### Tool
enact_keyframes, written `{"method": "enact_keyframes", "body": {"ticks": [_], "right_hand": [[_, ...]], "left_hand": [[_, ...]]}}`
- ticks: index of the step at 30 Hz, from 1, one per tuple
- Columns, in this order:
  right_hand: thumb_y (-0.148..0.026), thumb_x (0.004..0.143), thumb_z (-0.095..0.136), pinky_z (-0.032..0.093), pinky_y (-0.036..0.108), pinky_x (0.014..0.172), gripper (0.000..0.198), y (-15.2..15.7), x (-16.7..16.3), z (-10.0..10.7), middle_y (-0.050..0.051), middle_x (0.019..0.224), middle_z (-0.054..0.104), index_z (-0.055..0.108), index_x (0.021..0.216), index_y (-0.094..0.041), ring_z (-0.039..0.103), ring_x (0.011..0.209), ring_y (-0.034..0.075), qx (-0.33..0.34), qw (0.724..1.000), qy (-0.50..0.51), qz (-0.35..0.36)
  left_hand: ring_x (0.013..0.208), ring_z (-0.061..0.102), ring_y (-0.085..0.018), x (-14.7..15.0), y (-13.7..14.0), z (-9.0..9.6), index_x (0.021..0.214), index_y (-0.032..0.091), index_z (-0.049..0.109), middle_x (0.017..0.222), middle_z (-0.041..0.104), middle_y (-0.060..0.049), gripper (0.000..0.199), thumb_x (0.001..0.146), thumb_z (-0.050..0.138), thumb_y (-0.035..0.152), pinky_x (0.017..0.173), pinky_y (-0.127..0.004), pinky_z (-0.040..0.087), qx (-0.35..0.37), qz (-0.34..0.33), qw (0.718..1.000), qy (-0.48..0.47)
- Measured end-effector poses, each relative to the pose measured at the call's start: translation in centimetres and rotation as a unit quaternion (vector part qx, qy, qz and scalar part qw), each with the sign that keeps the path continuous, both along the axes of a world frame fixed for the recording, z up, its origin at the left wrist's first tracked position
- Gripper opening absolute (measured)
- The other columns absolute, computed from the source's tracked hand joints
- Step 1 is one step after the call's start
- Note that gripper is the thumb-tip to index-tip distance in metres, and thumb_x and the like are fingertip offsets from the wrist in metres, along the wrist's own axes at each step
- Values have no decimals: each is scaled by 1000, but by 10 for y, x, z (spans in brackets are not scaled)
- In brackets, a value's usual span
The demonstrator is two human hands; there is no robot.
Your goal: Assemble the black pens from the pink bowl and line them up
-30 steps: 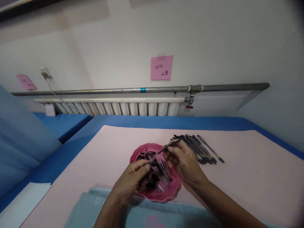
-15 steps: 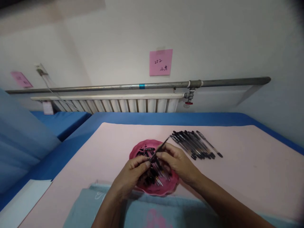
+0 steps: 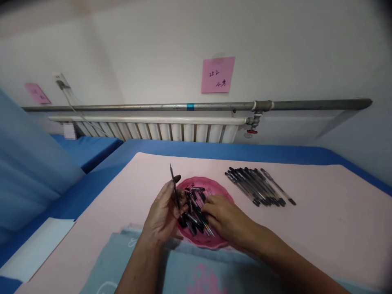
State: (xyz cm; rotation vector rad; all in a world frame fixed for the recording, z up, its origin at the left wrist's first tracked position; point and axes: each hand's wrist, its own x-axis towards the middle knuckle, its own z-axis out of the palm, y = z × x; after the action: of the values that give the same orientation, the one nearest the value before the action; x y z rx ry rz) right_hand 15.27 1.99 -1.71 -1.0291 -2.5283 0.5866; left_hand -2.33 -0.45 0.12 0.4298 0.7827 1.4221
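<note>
My left hand [image 3: 161, 214] is closed around a thin dark pen [image 3: 174, 188], held nearly upright with its fine tip pointing up. The dark, rounded end of another piece shows by its thumb; I cannot tell whether it belongs to the same pen. My right hand [image 3: 229, 218] is over the right side of a pink scalloped plate [image 3: 219, 187], its fingers curled down among the parts and their tips hidden. Black pen caps [image 3: 193, 222], clear tubes and other small pen parts lie heaped in the plate. Dark ink marks its far inside edge.
Right of the plate, several assembled black pens [image 3: 254, 188] lie side by side on the pink table cover [image 3: 330, 212]. Blue-green cloth [image 3: 150, 265] is at the near edge. A white sheet [image 3: 36, 247] lies at left. Behind are a radiator [image 3: 165, 130] and pipe [image 3: 141, 108].
My hands have moved apart from the pen both were on. My left hand now holds it upright at the plate's left, and my right hand has dropped into the plate. The view has shifted slightly.
</note>
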Motion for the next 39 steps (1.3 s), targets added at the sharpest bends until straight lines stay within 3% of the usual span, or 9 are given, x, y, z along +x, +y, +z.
{"method": "enact_keyframes", "body": {"ticks": [7, 12, 16, 19, 21, 24, 26, 28, 39], "right_hand": [[-15, 78, 53, 39, 32, 66, 14, 0, -8, -1, 11, 82, 62, 66, 78, -13, 54, 76, 22, 47, 986, -160, -15], [-14, 73, 53, 36, 31, 61, 15, -6, -19, 0, 12, 84, 63, 66, 79, -12, 56, 71, 21, 10, 977, -200, -71], [-11, 68, 52, 37, 29, 61, 16, -8, -22, -6, 11, 84, 64, 63, 79, -13, 57, 71, 20, -33, 982, -148, -112], [-12, 69, 50, 39, 30, 61, 11, -4, -17, -1, 5, 75, 63, 59, 73, -17, 56, 67, 18, -83, 987, 25, -138], [-17, 71, 51, 42, 30, 63, 10, 1, -12, 7, 2, 75, 64, 58, 78, -20, 56, 68, 17, -140, 953, 209, -170], [-28, 72, 61, 41, 27, 57, 22, 10, -4, 19, -1, 73, 62, 59, 93, -22, 54, 60, 14, -221, 843, 439, -219], [-32, 70, 65, 37, 24, 51, 28, 16, 0, 22, -3, 65, 59, 59, 95, -21, 49, 52, 11, -255, 776, 528, -234], [-31, 68, 69, 35, 23, 50, 28, 18, 2, 21, -4, 60, 58, 59, 92, -19, 46, 50, 9, -268, 736, 576, -235], [-29, 67, 71, 38, 23, 52, 25, 6, -3, 23, -5, 62, 55, 60, 87, -19, 47, 51, 9, -235, 748, 580, -219]], "left_hand": [[47, 45, -6, 3, 0, -1, 101, 16, 58, 60, 52, 3, 31, 76, 66, 31, 44, -17, 34, 4, -3, 1000, 26], [43, 39, -4, 7, -1, -5, 84, 17, 57, 59, 51, 4, 24, 76, 65, 38, 40, -16, 28, 15, -28, 996, 79], [39, 34, -3, 10, -1, -8, 85, 16, 58, 56, 49, 6, 26, 74, 66, 39, 37, -16, 23, 20, -49, 989, 139], [37, 31, -2, 10, -2, -9, 87, 16, 60, 53, 46, 7, 30, 74, 66, 42, 37, -17, 21, 22, -63, 983, 171], [36, 28, -2, 10, -3, -8, 90, 16, 61, 51, 43, 8, 32, 75, 65, 43, 36, -17, 18, 22, -81, 980, 182], [35, 25, -2, 13, -6, -9, 92, 16, 62, 50, 40, 8, 33, 74, 65, 44, 37, -18, 12, 11, -120, 971, 205], [35, 27, -2, 17, -8, -9, 90, 17, 63, 50, 41, 8, 33, 73, 66, 45, 37, -19, 11, -2, -143, 965, 222], [35, 28, -2, 23, -10, -9, 88, 17, 63, 50, 45, 6, 33, 72, 66, 46, 37, -19, 11, -8, -161, 960, 227], [35, 28, -3, 30, -14, -2, 80, 17, 61, 48, 43, 7, 36, 67, 68, 50, 37, -20, 13, -5, -174, 957, 234]]}}
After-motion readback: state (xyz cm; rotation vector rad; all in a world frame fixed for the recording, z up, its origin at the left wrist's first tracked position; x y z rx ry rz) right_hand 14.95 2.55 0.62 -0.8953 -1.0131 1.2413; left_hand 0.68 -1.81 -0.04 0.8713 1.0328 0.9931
